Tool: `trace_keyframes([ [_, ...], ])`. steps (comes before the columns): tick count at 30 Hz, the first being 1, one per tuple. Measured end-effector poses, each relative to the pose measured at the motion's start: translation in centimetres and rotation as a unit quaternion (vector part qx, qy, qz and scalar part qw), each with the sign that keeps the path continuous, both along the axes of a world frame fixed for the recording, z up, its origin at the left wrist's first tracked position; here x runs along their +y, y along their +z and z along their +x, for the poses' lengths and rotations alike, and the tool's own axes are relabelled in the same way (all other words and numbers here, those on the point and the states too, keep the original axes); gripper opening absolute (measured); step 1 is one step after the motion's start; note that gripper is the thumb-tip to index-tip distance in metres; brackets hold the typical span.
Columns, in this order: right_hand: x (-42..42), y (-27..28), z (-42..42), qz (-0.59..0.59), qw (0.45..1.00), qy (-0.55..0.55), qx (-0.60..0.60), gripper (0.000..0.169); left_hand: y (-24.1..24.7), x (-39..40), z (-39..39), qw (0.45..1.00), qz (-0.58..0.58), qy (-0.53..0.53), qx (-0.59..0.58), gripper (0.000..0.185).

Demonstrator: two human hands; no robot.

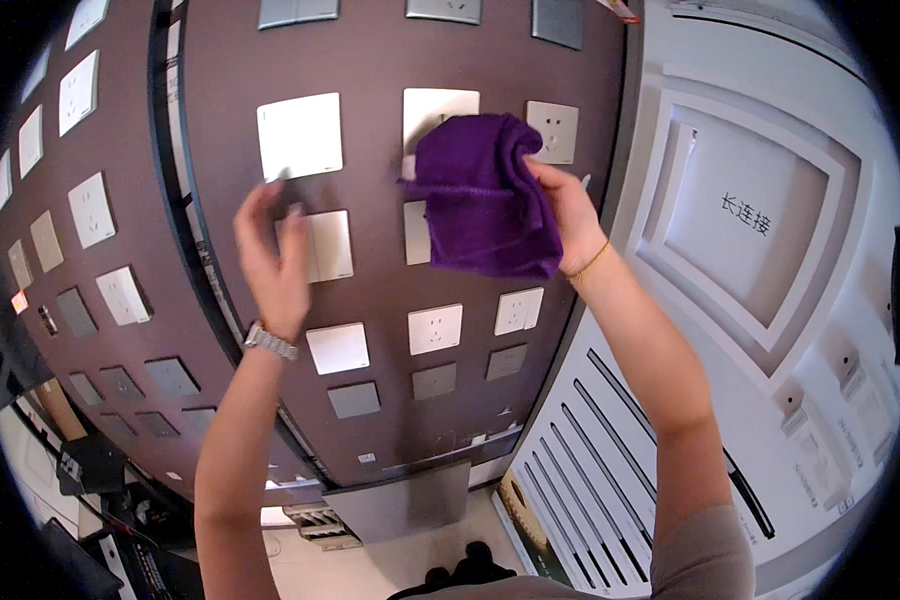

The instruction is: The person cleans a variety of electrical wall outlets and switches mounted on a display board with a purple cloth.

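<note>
A purple cloth hangs from my right hand, which grips it by its right edge. Behind the cloth, a white wall socket plate and a beige plate are partly hidden. Just right of the cloth sits another socket plate. My left hand is blurred, its thumb and fingers apart with nothing between them. It is raised in front of a beige switch plate, below a large white switch plate. Whether its fingertips touch that white plate I cannot tell.
The plates are mounted in rows on a brown display panel. A white panel with a square frame moulding and black strips stands at right. Below are a grey board, the floor, and black equipment at lower left.
</note>
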State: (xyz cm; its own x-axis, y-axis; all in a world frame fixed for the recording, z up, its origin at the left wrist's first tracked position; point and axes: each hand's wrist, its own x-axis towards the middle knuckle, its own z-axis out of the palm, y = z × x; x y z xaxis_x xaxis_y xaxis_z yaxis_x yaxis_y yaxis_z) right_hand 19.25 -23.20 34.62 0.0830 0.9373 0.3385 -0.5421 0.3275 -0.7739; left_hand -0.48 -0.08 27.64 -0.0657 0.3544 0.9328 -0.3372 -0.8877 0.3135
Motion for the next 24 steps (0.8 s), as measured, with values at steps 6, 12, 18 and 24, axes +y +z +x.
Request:
trace_keyframes([
  [6,1.0,-3.3,-1.8,-0.032,0.995,0.064,0.069,0.035,3.3,-5.6,1.3,0.859,-0.256,-0.389,0.213,0.040],
  [12,0.8,-4.7,-2.8,-0.172,0.978,-0.117,0.013,0.044,1.9,-6.3,1.4,0.795,-0.321,-0.422,0.294,0.023],
  [18,-0.7,-5.0,-3.1,-0.152,0.988,-0.033,-0.015,0.057,0.5,-4.3,2.7,0.820,-0.329,-0.398,0.247,0.022],
  [24,0.5,-5.2,-1.0,-0.113,0.959,-0.196,-0.173,0.043,0.4,-2.8,2.2,0.847,-0.260,-0.366,0.286,0.018],
])
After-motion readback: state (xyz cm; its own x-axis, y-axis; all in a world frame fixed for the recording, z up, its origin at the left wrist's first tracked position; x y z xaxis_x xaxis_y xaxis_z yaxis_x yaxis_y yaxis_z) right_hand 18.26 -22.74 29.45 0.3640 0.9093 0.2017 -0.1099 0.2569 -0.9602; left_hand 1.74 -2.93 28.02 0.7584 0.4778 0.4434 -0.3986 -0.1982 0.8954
